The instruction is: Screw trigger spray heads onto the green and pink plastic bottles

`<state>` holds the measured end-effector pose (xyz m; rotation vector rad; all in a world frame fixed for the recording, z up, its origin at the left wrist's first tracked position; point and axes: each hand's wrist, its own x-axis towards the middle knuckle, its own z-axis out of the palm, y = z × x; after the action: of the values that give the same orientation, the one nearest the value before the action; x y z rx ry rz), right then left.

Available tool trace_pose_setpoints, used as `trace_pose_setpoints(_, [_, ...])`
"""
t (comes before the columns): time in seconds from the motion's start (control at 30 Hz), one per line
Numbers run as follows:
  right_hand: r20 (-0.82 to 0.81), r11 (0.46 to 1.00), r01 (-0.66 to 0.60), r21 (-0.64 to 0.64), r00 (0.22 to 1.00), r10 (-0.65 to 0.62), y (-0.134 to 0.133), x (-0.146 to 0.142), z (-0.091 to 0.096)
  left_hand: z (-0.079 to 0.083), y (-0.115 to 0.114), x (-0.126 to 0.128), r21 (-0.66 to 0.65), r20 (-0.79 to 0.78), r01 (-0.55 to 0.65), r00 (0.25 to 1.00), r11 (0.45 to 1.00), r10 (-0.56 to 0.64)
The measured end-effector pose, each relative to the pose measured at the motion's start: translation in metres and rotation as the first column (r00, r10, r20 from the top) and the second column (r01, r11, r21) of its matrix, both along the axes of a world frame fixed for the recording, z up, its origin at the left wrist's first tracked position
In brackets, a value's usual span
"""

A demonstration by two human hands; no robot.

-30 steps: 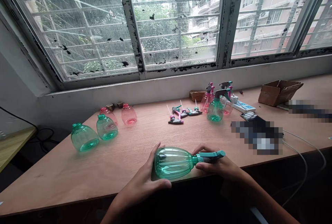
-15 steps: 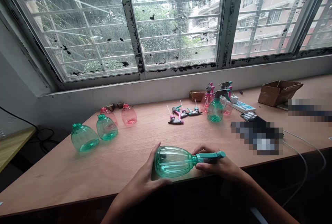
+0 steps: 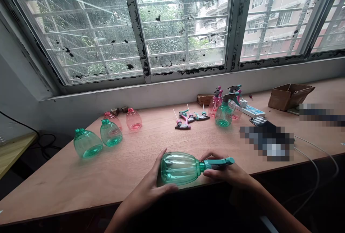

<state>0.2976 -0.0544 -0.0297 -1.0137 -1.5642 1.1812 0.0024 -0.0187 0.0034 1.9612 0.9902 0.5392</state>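
A clear green spray bottle lies sideways between my hands above the table's front edge. Its base faces left, and a teal and grey trigger sprayer is on its neck at the right. My left hand cups the base end, thumb along the near side and fingers behind. My right hand grips the sprayer head by the neck, thumb in front and fingers partly hidden behind it. Beyond the bottle, several loose trigger sprayers with thin tubes lie in a group.
At the left stand topless green bottles and pink bottles. Bottles with sprayers, among them a green one, stand at back right near a power strip. A phone, cables and a cardboard box are farther right.
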Motion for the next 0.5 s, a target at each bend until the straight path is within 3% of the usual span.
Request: trace_pose_setpoints(0.5, [0.002, 1.000, -0.026, 0.012, 1.000, 0.026, -0.0005, -0.0008, 0.0003, 0.0019, 0.0021, -0.0043, -0.048, 0.047, 0.062, 0.997, 0.997, -0.060])
